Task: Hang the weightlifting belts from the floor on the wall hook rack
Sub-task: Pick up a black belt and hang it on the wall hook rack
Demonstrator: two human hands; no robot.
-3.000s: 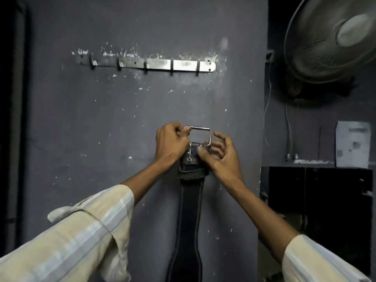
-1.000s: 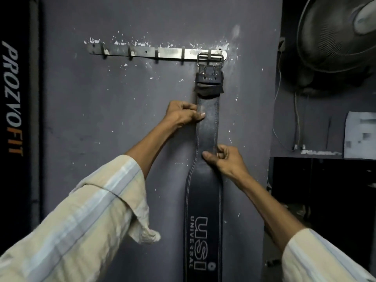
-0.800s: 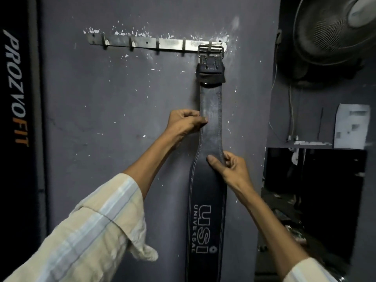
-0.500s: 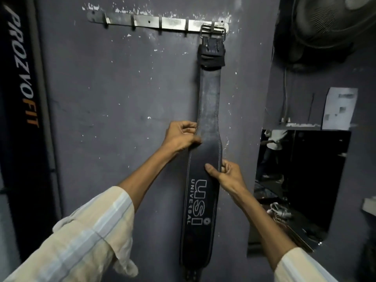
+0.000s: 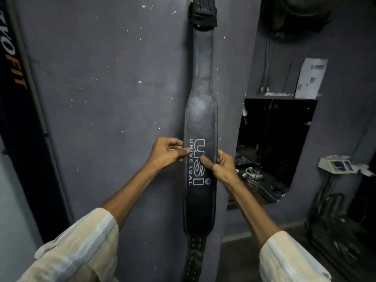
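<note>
Belt (image 5: 200, 119) hangs flat against wall (image 5: 112, 78) — left hand (image 5: 165, 152) and right hand (image 5: 222, 166) pinching its edges.

Inspector A: Premises type?
Inspector B: Gym back room. A leather weightlifting belt (image 5: 200, 127) hangs on a scuffed grey wall (image 5: 105, 82); the banner (image 5: 12, 64) lettering ends in "FIT".

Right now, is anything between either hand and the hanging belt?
Nothing visible. The left hand pinches the belt at its left edge and the right hand grips its right edge, both directly on the leather beside the USI lettering.
</note>
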